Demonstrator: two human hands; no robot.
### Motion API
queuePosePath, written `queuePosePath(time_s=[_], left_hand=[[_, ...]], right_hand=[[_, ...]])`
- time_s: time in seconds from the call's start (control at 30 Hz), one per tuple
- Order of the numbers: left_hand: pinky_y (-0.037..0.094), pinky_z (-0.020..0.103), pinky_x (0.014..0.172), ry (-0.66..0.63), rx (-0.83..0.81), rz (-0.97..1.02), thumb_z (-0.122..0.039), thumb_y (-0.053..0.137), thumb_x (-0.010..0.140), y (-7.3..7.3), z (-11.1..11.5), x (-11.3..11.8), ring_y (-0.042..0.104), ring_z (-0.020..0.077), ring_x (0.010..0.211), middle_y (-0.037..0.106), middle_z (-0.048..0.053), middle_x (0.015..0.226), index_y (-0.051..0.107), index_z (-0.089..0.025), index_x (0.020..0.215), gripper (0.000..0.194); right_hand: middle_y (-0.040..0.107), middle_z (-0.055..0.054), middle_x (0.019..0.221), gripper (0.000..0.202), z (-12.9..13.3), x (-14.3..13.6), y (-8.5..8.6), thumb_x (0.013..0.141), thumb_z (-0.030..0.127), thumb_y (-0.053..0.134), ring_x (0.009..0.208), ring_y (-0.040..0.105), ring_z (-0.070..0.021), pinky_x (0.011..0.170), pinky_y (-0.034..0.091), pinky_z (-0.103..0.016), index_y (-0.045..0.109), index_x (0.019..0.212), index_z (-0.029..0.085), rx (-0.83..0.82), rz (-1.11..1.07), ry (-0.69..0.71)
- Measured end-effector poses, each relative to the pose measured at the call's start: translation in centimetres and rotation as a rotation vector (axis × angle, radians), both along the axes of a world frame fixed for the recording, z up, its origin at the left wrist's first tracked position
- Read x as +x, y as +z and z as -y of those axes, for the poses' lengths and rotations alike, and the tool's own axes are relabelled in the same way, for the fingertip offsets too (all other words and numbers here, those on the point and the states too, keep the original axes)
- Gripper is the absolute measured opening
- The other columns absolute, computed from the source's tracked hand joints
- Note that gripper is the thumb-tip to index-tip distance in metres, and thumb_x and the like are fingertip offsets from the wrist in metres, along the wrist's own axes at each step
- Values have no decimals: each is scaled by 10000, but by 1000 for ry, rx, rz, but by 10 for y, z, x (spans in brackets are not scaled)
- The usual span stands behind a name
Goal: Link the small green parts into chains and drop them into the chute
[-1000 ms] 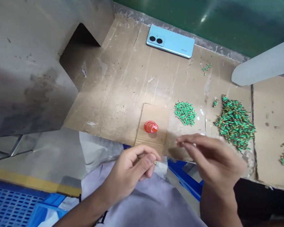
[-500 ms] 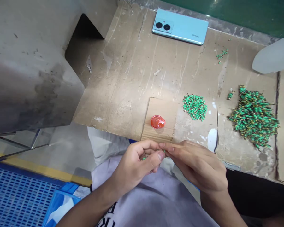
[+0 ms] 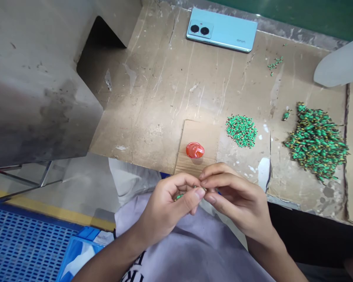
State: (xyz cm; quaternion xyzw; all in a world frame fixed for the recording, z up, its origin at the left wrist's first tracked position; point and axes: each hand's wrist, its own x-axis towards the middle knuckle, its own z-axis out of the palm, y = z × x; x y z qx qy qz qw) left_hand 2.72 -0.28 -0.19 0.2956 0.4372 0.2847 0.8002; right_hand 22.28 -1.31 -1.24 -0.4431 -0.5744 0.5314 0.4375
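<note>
My left hand (image 3: pixel 173 201) is closed on small green pieces (image 3: pixel 179 196), some showing inside its curled fingers. Its thumb and forefinger pinch one tiny piece at the tips. My right hand (image 3: pixel 238 196) meets it there, thumb and fingertips drawn together around the same spot; what they grip, if anything, is too small to make out. Just beyond the hands, a small red oval dish (image 3: pixel 195 150) sits on a cardboard piece (image 3: pixel 201 131). A small heap of green pieces (image 3: pixel 241 131) lies to its right, and a larger green heap (image 3: pixel 316 143) farther right.
A light blue phone (image 3: pixel 226 33) lies at the table's back edge. A few green bits (image 3: pixel 275 63) are near a whitish object (image 3: pixel 339 64) at right. A metal housing (image 3: pixel 41 86) stands at left, with a blue crate (image 3: pixel 79 254) below.
My right hand has turned, its fingers lifting and spreading from the flatter pose before, with the thumb now visible below them. My left hand stays nearly in place. The view has shifted slightly.
</note>
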Motion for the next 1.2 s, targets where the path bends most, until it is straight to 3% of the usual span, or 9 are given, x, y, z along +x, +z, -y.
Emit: queuePosePath(time_s=[0.1, 0.3, 0.57, 0.7, 0.87, 1.03, 1.2], left_hand=[[407, 225, 594, -8, 33, -19, -425, 726, 1020, 0, -1, -1, 456, 95, 577, 567, -42, 633, 739, -176, 912, 272], [409, 214, 567, -17, 93, -128, -370, 731, 998, 2, 0, -1, 506, 103, 585, 579, -38, 628, 739, -180, 907, 211], [444, 167, 569, -22, 409, -311, -261, 659, 1030, 3, 4, -1, 568, 82, 602, 630, -43, 678, 715, -188, 897, 162], [460, 159, 579, -49, 457, -335, -267, 643, 1053, 2, 5, -1, 593, 79, 609, 638, -47, 689, 711, -192, 923, 164], [456, 170, 588, -77, 450, -346, -292, 644, 1064, -1, 6, -1, 590, 83, 626, 641, -41, 706, 715, -193, 924, 186], [442, 193, 588, -96, 402, -343, -340, 647, 1073, -2, 8, 0, 552, 93, 621, 624, -33, 699, 731, -191, 927, 225], [438, 184, 594, 23, 203, -247, -457, 770, 1004, -2, 3, -3, 541, 89, 639, 639, -21, 726, 755, -192, 911, 282]], right_hand=[[777, -51, 1044, 245, 1, -1, 0, 970, 101, 778, 951, 762, -212, 749, 667, -313, 833, 1116, 289, 36, 14, -40], [770, -49, 1072, 319, 4, -1, 2, 974, 36, 741, 954, 748, -196, 666, 617, -274, 826, 1161, 279, 85, 59, -27], [721, -31, 1043, 180, 9, -2, 2, 1004, 109, 764, 928, 709, -172, 633, 548, -265, 761, 1100, 261, 17, 104, -63], [699, -32, 1062, 139, 10, 2, 5, 1011, 127, 767, 890, 679, -154, 634, 528, -263, 750, 1072, 250, 23, 188, -32], [668, -12, 1008, 104, 7, 5, 13, 1018, 145, 758, 773, 624, -120, 586, 507, -244, 743, 1034, 247, -29, 236, -2], [674, -20, 1001, 111, 6, 8, 15, 1037, 145, 726, 861, 677, -152, 594, 502, -258, 746, 1020, 253, -54, 244, 32], [662, -20, 967, 109, 3, 19, 5, 1017, 135, 747, 847, 649, -158, 611, 478, -284, 729, 1003, 243, 70, 318, -146]])
